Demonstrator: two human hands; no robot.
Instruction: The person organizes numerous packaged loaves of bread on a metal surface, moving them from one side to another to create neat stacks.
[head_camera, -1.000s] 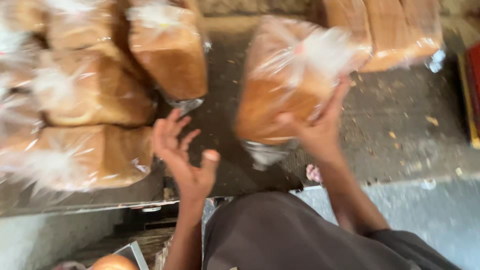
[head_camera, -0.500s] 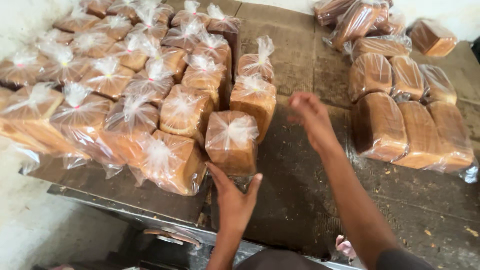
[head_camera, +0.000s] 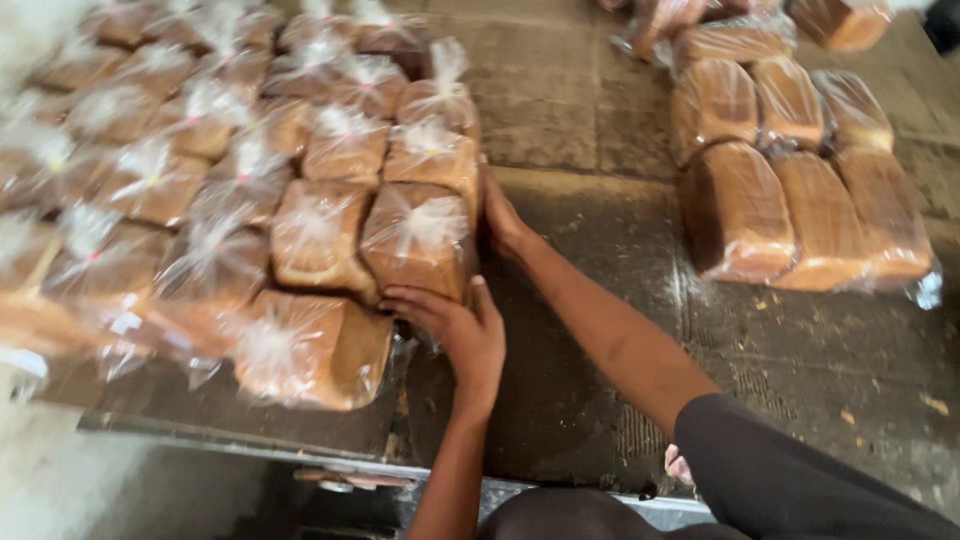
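Presently left hand (head_camera: 455, 325) and right hand (head_camera: 500, 215), fingers flat and apart, press against one bagged loaf (head_camera: 420, 240) without clasping it.

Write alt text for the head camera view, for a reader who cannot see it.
Two bare hands press against a bagged loaf standing upright at the edge of a large cluster of bagged loaves: left hand at its near face, right hand along its right side. A second group of loaves lies to the right on a dark worktable.

My one head camera looks steeply down from close above the desk (head_camera: 580, 250), facing forward over my hands (head_camera: 470, 330).
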